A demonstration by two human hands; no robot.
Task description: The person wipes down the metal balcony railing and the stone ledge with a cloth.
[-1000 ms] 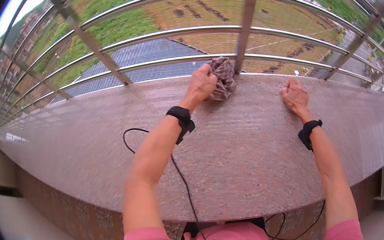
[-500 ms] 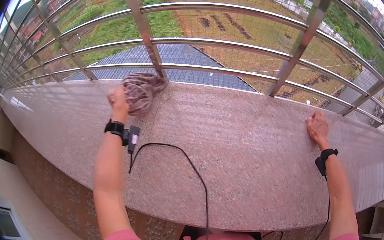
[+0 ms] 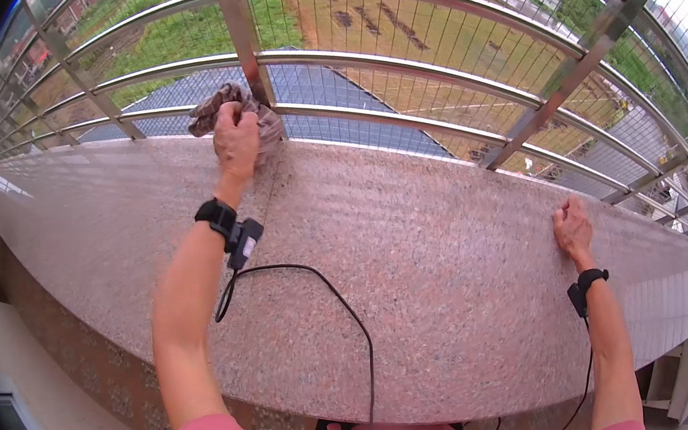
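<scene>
My left hand [image 3: 238, 146] is closed around a crumpled brownish-grey rag [image 3: 267, 127] at the foot of an upright metal post [image 3: 240, 39]. One end of the rag sticks up beyond my fingers, and the rest hangs against the post's base and the back edge of the stone ledge. Farther right, my right hand [image 3: 574, 227] rests in a loose fist on the speckled pink granite ledge [image 3: 423, 265], near its back edge. Nothing shows in its curled fingers.
Metal railing bars [image 3: 415, 35] with wire mesh run along the ledge's far side. Each wrist wears a black strap with a small device [image 3: 246, 243]. A black cable [image 3: 348, 303] loops over the ledge from the left one. A tiled floor [image 3: 52, 347] lies below left.
My left hand has moved up and slightly right with the rag, from the ledge surface to the post's base. My right hand stays in place; the view has shifted slightly.
</scene>
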